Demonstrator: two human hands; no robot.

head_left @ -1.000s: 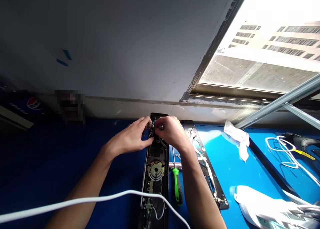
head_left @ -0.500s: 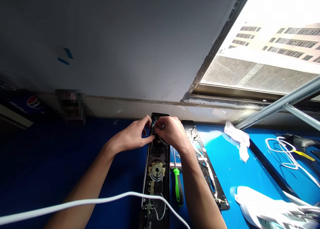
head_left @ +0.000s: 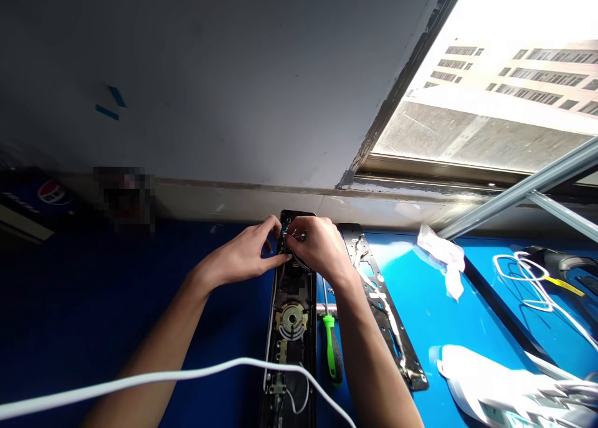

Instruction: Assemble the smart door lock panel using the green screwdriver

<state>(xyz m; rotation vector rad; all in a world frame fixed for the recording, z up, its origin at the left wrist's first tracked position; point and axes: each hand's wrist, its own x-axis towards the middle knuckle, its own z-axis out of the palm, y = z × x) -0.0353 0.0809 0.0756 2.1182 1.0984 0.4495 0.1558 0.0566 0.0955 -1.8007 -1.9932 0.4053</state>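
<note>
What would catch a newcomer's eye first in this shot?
The left hand and right hand meet at the far end of a long black panel with exposed electronics, on a blue workbench. Bright daylight floods through the window at upper right. A green-handled screwdriver lies beside the panel, and a white cable crosses the foreground.

Screwdriver [head_left: 331, 347] right of lock panel [head_left: 292, 319]

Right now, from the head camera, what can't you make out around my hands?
All from the head view:
- Top of the long black panel: your left hand and right hand cover what your fingers touch.
- Panel's lower end: cut off by the picture's bottom edge.
- Screwdriver tip: hidden by your right forearm.
- Blurred patch by the wall: pixelated, unreadable.
</note>
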